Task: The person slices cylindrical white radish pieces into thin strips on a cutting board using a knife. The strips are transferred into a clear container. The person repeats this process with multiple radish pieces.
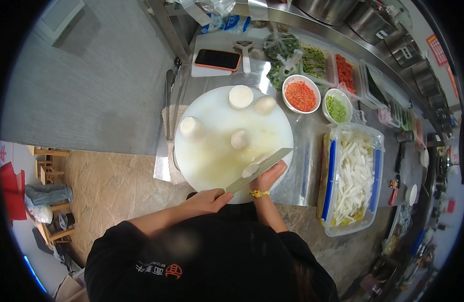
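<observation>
My left hand (213, 199) grips a broad kitchen knife (262, 170) at its lower left end; the handle is mostly hidden. The blade slants up to the right over a round white cutting board (213, 166). Close behind the blade on my side is my right hand (269, 175), fingers bent; what they touch is hidden. Pale slices (250, 170) lie against the blade's far face. Several peeled white radish pieces rest on the board, among them a flat-cut one (241, 97), a rounded one (265, 105), a left one (191, 128) and a middle one (240, 139).
Right of the board is a plastic tub (333, 181) of white radish strips. Bowls of chopped red pepper (300, 96) and chopped greens (336, 108) stand behind it. A phone (217, 59), a peeler (246, 56) and tongs (177, 102) lie beyond and left of the board.
</observation>
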